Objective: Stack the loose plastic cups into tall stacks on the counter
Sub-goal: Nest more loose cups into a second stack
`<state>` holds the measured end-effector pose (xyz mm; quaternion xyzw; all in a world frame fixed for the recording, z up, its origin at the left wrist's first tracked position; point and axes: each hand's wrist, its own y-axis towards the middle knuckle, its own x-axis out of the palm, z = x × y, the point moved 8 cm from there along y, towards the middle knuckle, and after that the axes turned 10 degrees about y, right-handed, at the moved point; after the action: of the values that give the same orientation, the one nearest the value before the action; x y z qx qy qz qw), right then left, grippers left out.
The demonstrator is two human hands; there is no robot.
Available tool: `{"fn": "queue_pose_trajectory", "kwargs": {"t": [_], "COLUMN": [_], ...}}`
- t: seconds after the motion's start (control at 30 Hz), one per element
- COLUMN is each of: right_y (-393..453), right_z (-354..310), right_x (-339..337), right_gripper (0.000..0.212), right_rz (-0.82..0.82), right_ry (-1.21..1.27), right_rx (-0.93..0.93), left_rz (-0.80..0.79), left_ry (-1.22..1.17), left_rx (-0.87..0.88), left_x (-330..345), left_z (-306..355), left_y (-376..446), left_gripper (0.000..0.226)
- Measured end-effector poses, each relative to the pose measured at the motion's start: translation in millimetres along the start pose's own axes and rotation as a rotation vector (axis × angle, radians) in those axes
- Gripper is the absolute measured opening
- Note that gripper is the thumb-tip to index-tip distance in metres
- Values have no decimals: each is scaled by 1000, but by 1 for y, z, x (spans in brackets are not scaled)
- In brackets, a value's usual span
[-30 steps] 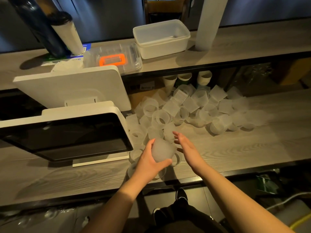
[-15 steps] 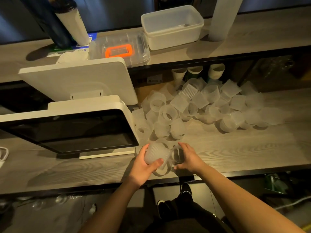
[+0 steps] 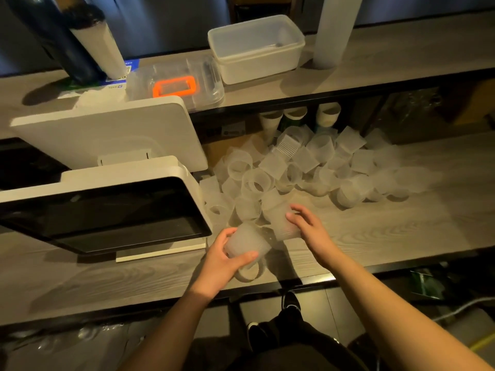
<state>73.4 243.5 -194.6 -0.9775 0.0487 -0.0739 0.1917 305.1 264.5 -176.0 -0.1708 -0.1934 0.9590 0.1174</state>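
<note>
Left hand point(image 3: 223, 259) wraps thumb and fingers round a frosted plastic cup point(image 3: 245, 243), held just above the near edge of the table point(image 3: 401, 231) — another cup point(image 3: 250, 273) lies on its side right beneath it. Right hand point(image 3: 308, 228) curls over a second cup point(image 3: 282, 223) at the front of the pile, fingers draped on its wall; whether it has it lifted I cannot tell. The heap of loose cups point(image 3: 308, 170) sprawls across the table beyond, beside the white touchscreen terminal point(image 3: 107, 212). No tall stack is standing down here yet, so this looks early. The nesting should go best with both cups turned mouth the same way, axes lined up, one slid straight in — tilted rims will jam, and these thin walls likely buckle under a hard squeeze
</note>
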Motion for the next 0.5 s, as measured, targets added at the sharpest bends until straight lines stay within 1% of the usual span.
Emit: {"fn": "queue_pose_trajectory", "kwargs": {"t": [0.13,0.2,0.27,0.37,0.5], "right_y": [-20,-30,-36,-44,-55], "right_z": [-25,-28,-25,-17,1], "right_x": [12,16,17,24,55], "right_gripper": [58,52,49,53,62], "right_rz": [-82,-111,-115,-140,-263], "right_ry": [-51,-69,-82,-127,-92], "right_rx": [-85,-114,-115,-89,29], "left_rz": [-44,-79,-90,-103,-81], "left_ry": [26,41,51,70,39], "left_rx": [49,57,60,76,66], "left_x": [14,21,24,28,30], "left_z": [13,16,17,18,10], "left_y": [2,3,2,-1,-5], "left_gripper": [70,79,82,78,65]}}
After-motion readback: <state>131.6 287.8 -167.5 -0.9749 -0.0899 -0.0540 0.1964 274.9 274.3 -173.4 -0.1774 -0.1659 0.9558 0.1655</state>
